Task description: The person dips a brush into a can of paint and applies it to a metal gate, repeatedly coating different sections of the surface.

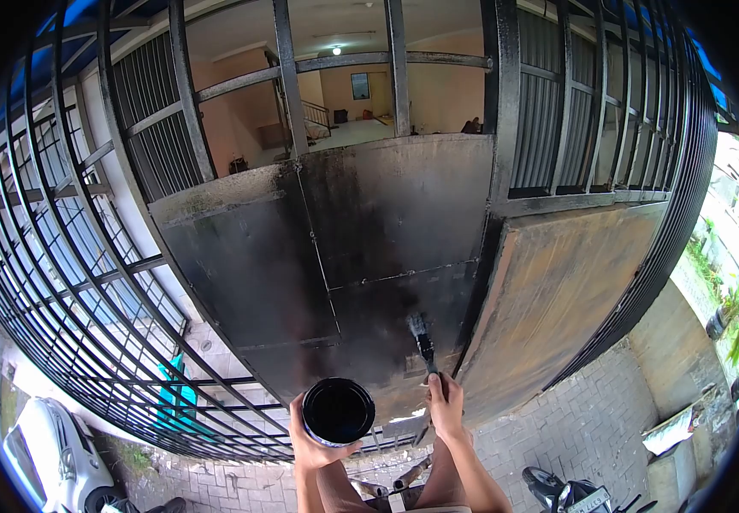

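My left hand [303,445] is wrapped round a paint can [338,412] whose inside is dark with black paint. In my right hand [446,405] is the handle of a paintbrush [424,345], its bristles up against the metal gate panel [387,205]. The panel is coated unevenly in black, with bare greyish patches along its top and lower parts. Pale seams cross it, and a shiny wet-looking spot shows at the brush tip. The can is held upright below and left of the brush.
Black bars [87,282] curve away on the left. An uncoated brownish panel [570,282] stands to the right. Behind me are paving bricks [592,419], a parked motorcycle [570,492] and a white car [53,457]. Through the upper bars a lit room [361,124] shows.
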A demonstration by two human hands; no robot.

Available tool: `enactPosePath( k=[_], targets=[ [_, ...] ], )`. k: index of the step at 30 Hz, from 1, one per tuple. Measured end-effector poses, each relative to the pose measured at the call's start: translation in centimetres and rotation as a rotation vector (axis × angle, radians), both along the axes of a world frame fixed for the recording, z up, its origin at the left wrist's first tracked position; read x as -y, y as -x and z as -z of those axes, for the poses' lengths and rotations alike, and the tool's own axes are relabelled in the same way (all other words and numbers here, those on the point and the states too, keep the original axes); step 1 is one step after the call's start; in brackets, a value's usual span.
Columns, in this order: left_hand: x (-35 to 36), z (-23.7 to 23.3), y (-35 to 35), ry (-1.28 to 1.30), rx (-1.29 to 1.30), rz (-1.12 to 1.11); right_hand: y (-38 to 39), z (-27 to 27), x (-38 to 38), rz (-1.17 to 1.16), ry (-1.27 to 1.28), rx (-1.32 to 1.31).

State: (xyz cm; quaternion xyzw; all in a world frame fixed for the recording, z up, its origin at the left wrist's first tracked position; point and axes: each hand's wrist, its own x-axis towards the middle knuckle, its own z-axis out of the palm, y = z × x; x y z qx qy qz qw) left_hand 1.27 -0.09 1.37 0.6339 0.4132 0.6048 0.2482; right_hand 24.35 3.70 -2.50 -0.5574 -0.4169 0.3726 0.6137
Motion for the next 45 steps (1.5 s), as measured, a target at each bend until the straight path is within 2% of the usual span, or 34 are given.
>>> enactPosePath(
  k=[3, 6, 8, 10, 12, 14, 17, 20, 23, 27, 29, 30, 32, 37, 45],
  targets=[
    [0.0, 0.2, -0.2, 0.001, 0.023, 0.005, -0.1, 2.2, -0.7, 0.008, -0.005, -0.002],
    [-0.1, 0.6, -0.7, -0.071, 0.091, 0.024, 0.3, 10.3, -2.2, 0.046, 0.008, 0.017],
    [0.0, 0.4, -0.7, -0.097, 0.076, 0.012, 0.0, 15.1, -2.0, 0.071, 0.135, 0.057],
    [0.4, 0.3, -0.9, -0.101, 0.064, 0.010, -0.2, 14.7, -0.5, 0.063, 0.326, 0.033],
    [0.2, 0.2, -1.0, -0.105, 0.056, 0.010, -0.9, 14.7, -0.5, 0.042, 0.359, -0.007],
    [0.2, 0.3, -1.3, -0.056, 0.080, -0.003, -1.3, 11.6, -0.2, -0.018, 0.378, -0.064],
    [0.4, 0.3, -2.0, -0.026, 0.074, -0.030, -1.4, 4.7, -0.6, -0.058, 0.191, -0.001],
    [0.5, 0.2, -1.9, -0.054, -0.025, -0.070, -2.9, -1.3, 1.1, -0.204, 0.022, 0.227],
    [0.5, 1.1, -1.4, -0.058, -0.091, -0.122, -5.1, -10.0, 4.9, -0.335, -0.049, 0.450],
    [0.7, 0.8, -1.2, -0.109, -0.233, -0.164, -7.5, -15.7, 7.5, -0.410, -0.273, 0.746],
    [0.7, 0.3, -1.3, -0.177, -0.296, -0.194, -8.1, -18.3, 7.7, -0.512, -0.416, 0.978],
    [0.7, 0.0, -1.4, -0.217, -0.338, -0.212, -8.3, -19.1, 7.5, -0.561, -0.491, 1.092],
    [0.6, -0.6, -1.6, -0.299, -0.424, -0.245, -7.4, -19.9, 7.4, -0.622, -0.485, 1.247],
    [0.9, -1.2, -1.9, -0.345, -0.464, -0.250, -4.3, -21.1, 6.8, -0.689, -0.539, 1.547],
    [0.8, -0.6, -1.6, -0.318, -0.385, -0.205, -3.2, -22.1, 5.5, -0.785, -0.515, 1.587]
  ],
)
